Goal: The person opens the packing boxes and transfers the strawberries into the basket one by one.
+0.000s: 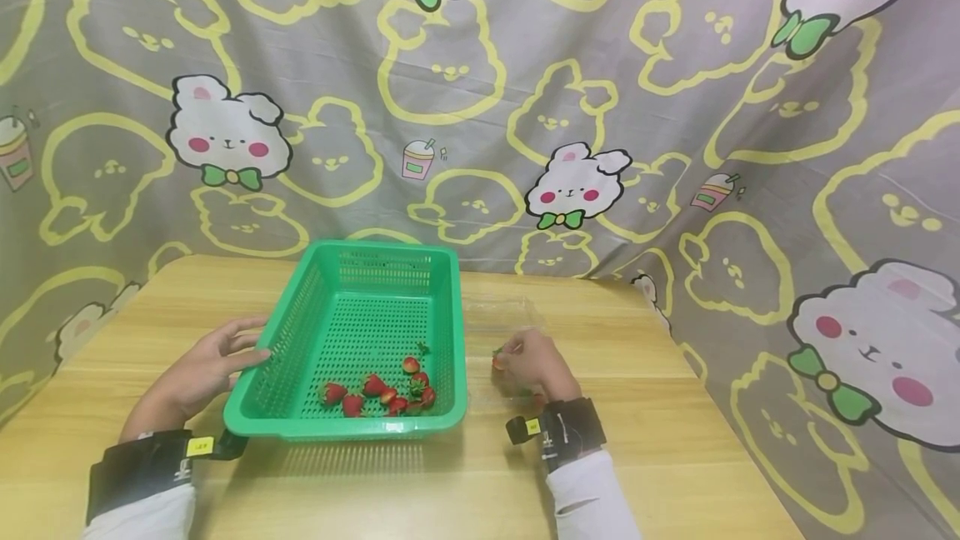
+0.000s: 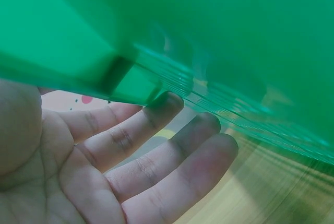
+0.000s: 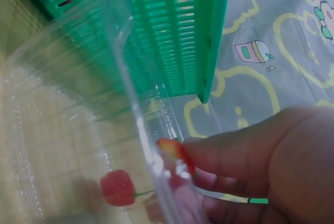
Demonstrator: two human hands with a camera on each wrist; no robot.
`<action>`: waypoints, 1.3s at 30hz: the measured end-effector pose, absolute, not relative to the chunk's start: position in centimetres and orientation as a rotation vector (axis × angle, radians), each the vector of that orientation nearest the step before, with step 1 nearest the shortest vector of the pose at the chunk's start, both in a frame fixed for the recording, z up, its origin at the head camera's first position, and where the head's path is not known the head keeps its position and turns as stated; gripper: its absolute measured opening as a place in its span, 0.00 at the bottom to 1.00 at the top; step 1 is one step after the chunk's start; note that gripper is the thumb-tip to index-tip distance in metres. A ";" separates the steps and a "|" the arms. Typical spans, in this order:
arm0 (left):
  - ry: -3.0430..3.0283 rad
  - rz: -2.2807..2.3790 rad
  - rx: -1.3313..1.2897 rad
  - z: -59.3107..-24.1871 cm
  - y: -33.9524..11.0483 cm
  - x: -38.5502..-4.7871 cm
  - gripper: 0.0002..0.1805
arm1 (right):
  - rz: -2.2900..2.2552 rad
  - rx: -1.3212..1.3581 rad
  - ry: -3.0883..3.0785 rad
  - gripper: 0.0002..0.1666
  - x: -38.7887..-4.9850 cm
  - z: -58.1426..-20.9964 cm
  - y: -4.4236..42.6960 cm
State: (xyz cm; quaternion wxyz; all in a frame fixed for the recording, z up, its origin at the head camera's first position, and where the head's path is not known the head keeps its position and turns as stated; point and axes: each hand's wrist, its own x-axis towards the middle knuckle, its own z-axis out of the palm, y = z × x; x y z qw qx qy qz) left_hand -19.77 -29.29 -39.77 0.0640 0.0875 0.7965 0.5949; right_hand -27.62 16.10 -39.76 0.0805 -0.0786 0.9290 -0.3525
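A green perforated basket (image 1: 247, 415) stands on the table with several red strawberries (image 1: 373, 385) gathered at its near right end. At its left side is my left hand (image 1: 206, 367); in the left wrist view its fairly straight fingers (image 2: 198, 166) rest against the basket, under the rim. To the right of the basket, my right hand (image 1: 536, 363) pinches a strawberry (image 3: 175, 153) between thumb and fingers. That hand is at a clear plastic box (image 3: 122, 51), partly hidden by it in the head view. Through the box's wall shows another strawberry (image 3: 117, 187) with a green stem.
The wooden table (image 1: 630, 457) extends on both sides of the basket. A grey curtain (image 1: 480, 148) with cartoon rabbits hangs behind it and along the right side. Both wrists wear black straps with cameras.
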 end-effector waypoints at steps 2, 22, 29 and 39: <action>2.406 1.798 0.267 -39.8 -29.3 -19.8 0.33 | -1.073 -0.238 2.766 0.07 -27.6 -39.6 16.1; 2.401 1.798 0.264 -39.8 -29.3 -19.8 0.34 | -1.306 -0.326 2.604 0.08 -27.6 -39.0 16.0; 2.397 1.802 0.262 -39.7 -29.3 -19.8 0.34 | -1.388 -0.338 2.550 0.11 -27.7 -39.0 16.0; 2.371 1.844 0.280 -39.8 -29.3 -19.8 0.32 | -1.482 -0.332 2.459 0.14 -27.7 -38.7 16.0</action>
